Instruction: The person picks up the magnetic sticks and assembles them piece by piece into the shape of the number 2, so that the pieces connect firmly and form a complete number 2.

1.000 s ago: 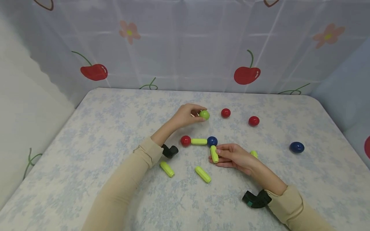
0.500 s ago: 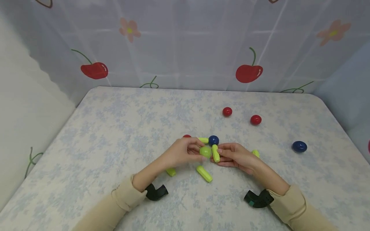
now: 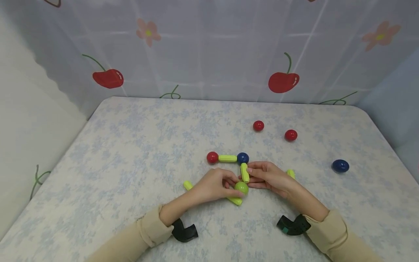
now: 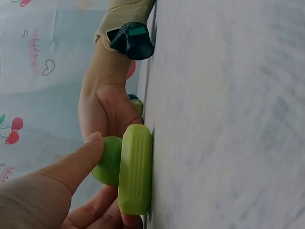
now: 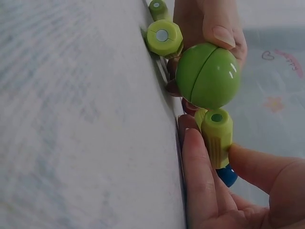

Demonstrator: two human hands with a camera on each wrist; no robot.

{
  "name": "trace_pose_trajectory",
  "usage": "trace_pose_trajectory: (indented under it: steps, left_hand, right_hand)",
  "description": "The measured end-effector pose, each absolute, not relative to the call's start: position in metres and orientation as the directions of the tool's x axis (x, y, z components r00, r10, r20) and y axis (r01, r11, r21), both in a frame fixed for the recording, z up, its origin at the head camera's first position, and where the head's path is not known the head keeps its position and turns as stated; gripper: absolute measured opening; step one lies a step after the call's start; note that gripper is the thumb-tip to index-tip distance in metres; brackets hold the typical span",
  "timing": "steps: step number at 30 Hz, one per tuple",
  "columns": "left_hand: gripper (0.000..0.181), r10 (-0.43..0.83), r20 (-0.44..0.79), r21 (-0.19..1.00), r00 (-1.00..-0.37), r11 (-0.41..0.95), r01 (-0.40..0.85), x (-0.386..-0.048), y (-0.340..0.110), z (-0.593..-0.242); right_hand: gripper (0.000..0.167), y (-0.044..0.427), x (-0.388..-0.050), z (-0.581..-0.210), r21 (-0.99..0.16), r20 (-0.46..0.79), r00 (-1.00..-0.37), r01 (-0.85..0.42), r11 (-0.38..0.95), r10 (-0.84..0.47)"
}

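Clock centred on green ball [image 3: 241,188], head view; L hand [image 3: 209,186] pinches that ball; R hand [image 3: 271,180] pinches held stick [image 3: 244,173], which lies at approx. 12; whether ball meets the stick's end or sits just beside it, can't tell.

Risks, I'd judge: ball's smooth & round, so an off-centre push could squirt it from the pinch; loose stick [image 3: 235,201] lies at 7, right by L hand, & its metal-looking end disc [image 5: 162,35] hints at a magnet, so ball might grab the wrong stick; a hard shove toward 12 could swivel held stick about joint ball [image 3: 243,158], the blue one at 12, & break the run there, b/c contact looks end-on only; run goes on via top stick [image 3: 227,158] at 11 to red end ball [image 3: 212,157] btw 10 & 11, all seemingly touching.

Around: left stick [image 3: 187,185] at 9, partly hid by L hand; right stick [image 3: 290,174] btw 2 & 3, partly behind R hand; near red ball [image 3: 258,126] just past 12; far red ball [image 3: 291,135] btw 1 & 2; spare blue ball [image 3: 340,166] btw 2 & 3, well apart; in the way: L hand, covering part of loose stick; L wrist cam [image 3: 184,232] at approx. 8 & R wrist cam [image 3: 292,226] at approx. 4 jut over table [image 3: 131,153], poss. snag if a spare rolls that way.
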State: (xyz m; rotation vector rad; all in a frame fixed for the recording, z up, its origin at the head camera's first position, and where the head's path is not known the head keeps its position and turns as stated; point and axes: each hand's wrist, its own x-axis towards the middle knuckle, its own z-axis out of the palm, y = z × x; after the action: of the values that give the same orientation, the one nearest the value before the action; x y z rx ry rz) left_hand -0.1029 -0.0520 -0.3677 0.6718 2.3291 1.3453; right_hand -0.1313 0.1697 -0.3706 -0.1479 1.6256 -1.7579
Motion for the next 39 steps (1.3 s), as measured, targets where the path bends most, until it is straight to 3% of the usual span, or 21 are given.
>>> trace_pose_trajectory:
  steps: [12,25,33,39]
  left_hand:
    - [0.024,0.498,-0.057,0.853,-0.865,0.475,0.217,-0.096,-0.042,-0.368]
    - [0.028,0.495,-0.018,0.827,-0.869,0.496,0.266,-0.093,-0.040,-0.368]
    - [0.043,0.590,-0.024,0.685,-0.807,0.597,0.416,-0.089,-0.058,-0.359]
    - [0.020,0.660,-0.029,0.614,-0.750,0.604,0.508,-0.087,-0.072,-0.357]
  right_hand:
    - [0.044,0.167,-0.130,-0.367,-0.902,-0.409,-0.751,0.420,0.103,-0.519]
    - [0.043,0.163,-0.128,-0.367,-0.905,-0.420,-0.778,0.400,0.146,-0.468]
    - [0.047,0.162,-0.128,-0.367,-0.902,-0.429,-0.778,0.400,0.165,-0.459]
    - [0.046,0.162,-0.129,-0.367,-0.897,-0.440,-0.782,0.406,0.175,-0.442]
